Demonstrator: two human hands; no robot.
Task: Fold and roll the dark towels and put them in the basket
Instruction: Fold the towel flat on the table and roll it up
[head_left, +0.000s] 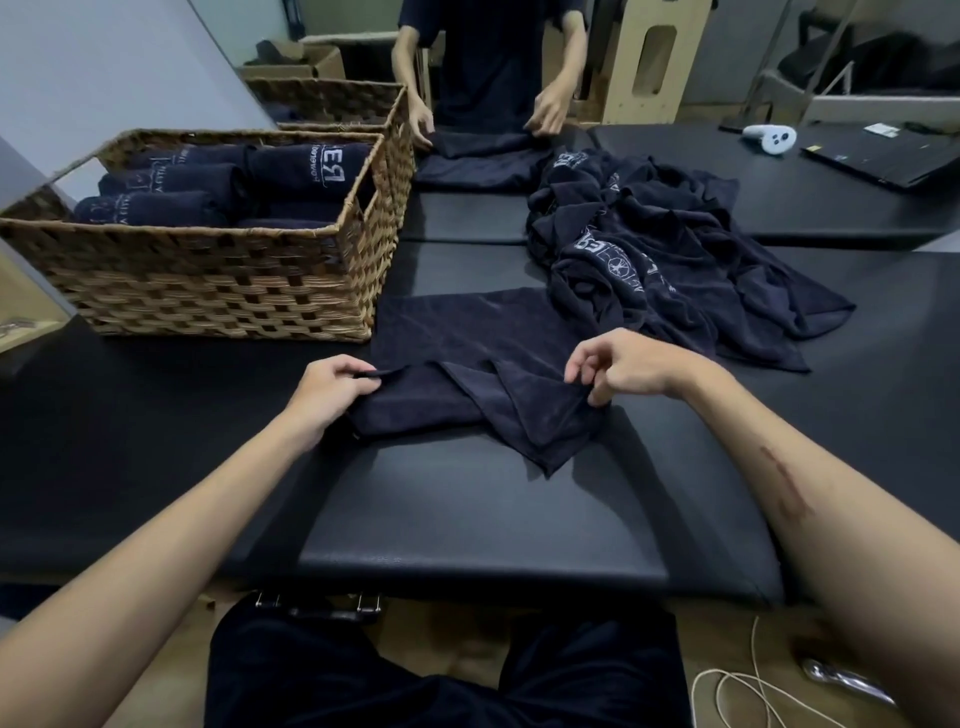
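item: dark towel (467, 358), lying on the black padded table (467, 519), near edge bunched into folds, just right of the wicker basket (208, 280).
left hand (324, 392): fingers curled, pinching the towel's left corner.
right hand (621, 366): thumb and fingers curled, pinching the towel's right fold.
basket contents: rolled dark towels (171, 192) with white lettering.
also: heap of unfolded towels (665, 254) at right; second person (493, 62) across the table handling another towel; white controller (771, 137) at far right.

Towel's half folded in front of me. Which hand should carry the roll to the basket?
Left, probably. The left hand pinches the towel edge nearest the basket; the right hand grips the far side.
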